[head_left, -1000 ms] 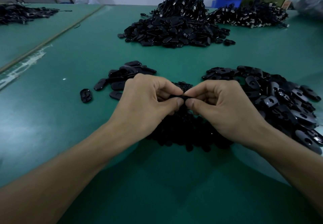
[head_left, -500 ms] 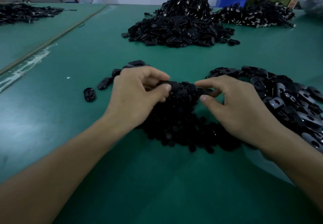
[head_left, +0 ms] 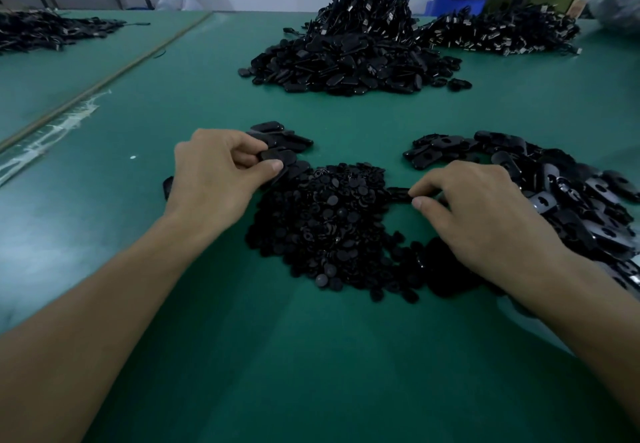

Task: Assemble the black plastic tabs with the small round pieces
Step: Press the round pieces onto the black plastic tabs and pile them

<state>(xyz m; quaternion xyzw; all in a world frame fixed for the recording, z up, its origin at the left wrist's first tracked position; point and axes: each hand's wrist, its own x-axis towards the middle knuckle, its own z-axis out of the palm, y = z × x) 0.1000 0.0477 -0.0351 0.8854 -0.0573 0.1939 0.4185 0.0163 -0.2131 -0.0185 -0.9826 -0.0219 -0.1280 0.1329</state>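
A heap of small round black pieces (head_left: pixel 329 214) lies on the green table between my hands. My left hand (head_left: pixel 214 172) pinches a black plastic tab (head_left: pixel 277 157) between thumb and fingers, just above a small pile of tabs (head_left: pixel 280 138) at the heap's far left. My right hand (head_left: pixel 485 214) sits at the heap's right edge, its thumb and forefinger pinching a small black piece (head_left: pixel 398 193). A spread of tabs with holes (head_left: pixel 561 183) lies to the right of that hand.
A large mound of black tabs (head_left: pixel 346 65) topped with cabled parts sits farther back, with another pile of parts (head_left: pixel 502 34) at the back right. More black parts (head_left: pixel 45 30) lie far left. A blue bin (head_left: pixel 457 3) stands behind the table.
My hands have parted. The left carried the tab away to the far left over the small tab pile. The right moved right and down to the edge of the round pieces.
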